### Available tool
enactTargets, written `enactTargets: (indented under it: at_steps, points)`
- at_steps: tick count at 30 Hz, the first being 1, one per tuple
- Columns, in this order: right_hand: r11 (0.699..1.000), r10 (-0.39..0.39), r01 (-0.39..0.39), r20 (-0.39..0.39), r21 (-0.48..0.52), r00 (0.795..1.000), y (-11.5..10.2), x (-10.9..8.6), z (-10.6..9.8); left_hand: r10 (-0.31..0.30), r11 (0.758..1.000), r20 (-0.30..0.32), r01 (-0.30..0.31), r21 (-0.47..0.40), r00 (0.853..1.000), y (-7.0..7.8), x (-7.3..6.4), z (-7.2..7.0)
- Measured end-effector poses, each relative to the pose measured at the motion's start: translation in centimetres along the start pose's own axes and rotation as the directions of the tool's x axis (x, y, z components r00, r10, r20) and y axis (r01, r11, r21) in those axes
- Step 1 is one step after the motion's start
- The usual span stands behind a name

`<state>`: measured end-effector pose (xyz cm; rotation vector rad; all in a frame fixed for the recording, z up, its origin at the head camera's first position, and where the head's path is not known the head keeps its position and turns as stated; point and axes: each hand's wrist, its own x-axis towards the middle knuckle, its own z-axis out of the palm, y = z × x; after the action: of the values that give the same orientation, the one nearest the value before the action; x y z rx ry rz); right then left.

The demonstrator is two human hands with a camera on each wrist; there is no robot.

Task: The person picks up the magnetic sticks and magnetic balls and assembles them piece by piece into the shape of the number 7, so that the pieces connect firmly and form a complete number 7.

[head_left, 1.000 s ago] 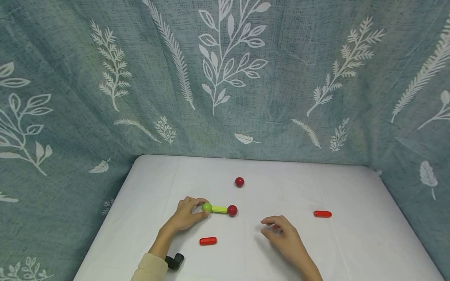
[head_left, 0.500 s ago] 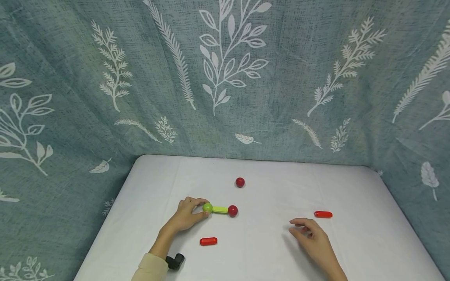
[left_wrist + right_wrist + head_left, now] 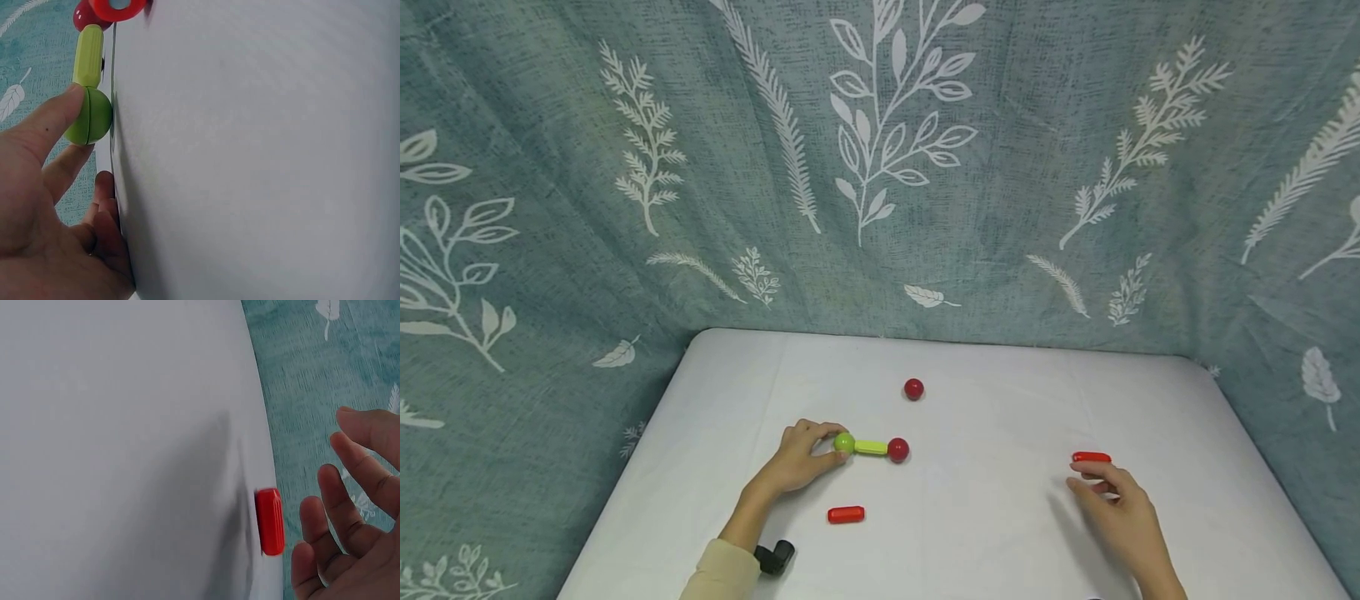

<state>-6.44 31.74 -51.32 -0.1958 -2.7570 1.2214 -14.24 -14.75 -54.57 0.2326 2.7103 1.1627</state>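
Observation:
In the head view, my left hand (image 3: 799, 463) pinches a green ball (image 3: 845, 442) between thumb and fingers. A yellow-green rod (image 3: 871, 448) joins that ball to a dark red ball (image 3: 898, 450), forming a dumbbell shape low over the white table. The left wrist view shows the thumb on the green ball (image 3: 89, 119). My right hand (image 3: 1116, 508), its fingers loosely bent and holding nothing, hovers just on the near side of a red rod (image 3: 1091, 457). In the right wrist view, this red rod (image 3: 270, 522) lies beside the spread fingers.
Another red rod (image 3: 846, 515) lies in front of the dumbbell shape, and a loose dark red ball (image 3: 913, 389) sits behind it. A black object (image 3: 777, 557) is by the left sleeve (image 3: 722, 572). A patterned teal cloth (image 3: 880, 275) hangs behind the white table (image 3: 985, 400).
My right hand has moved right across the table, from near the middle to the red rod at the right. The left hand stays in place, still pinching the green ball.

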Motion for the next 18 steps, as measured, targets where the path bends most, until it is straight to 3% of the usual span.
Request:
enactTargets:
  at_steps: [5, 11, 13, 16, 18]
  points:
    - [1.0, 0.027, -0.027, -0.053, 0.011, 0.998, 1.0, 1.1, -1.1, -0.002, 1.0, 0.0, 0.002, -0.003, 1.0, 0.1, -0.1, -0.1]
    - [0.975, 0.222, -0.22, -0.078, 0.036, 0.972, 2.3, 2.7, -2.0, -0.005, 1.0, 0.007, 0.005, -0.008, 1.0, 0.3, -0.1, -0.2]
    - [0.967, 0.255, -0.254, -0.065, 0.035, 0.965, 2.8, 3.4, -2.2, -0.004, 1.0, 0.007, 0.004, -0.009, 1.0, 0.3, -0.1, -0.2]
    - [0.968, 0.25, -0.249, -0.012, 0.009, 0.968, 3.5, 4.3, -2.4, 0.0, 1.0, 0.003, 0.0, -0.009, 1.0, 0.3, -0.1, -0.3]
    - [0.978, 0.205, -0.204, 0.03, -0.035, 0.978, 3.9, 4.8, -2.3, 0.003, 1.0, 0.0, -0.003, -0.005, 1.0, 0.3, -0.2, -0.3]
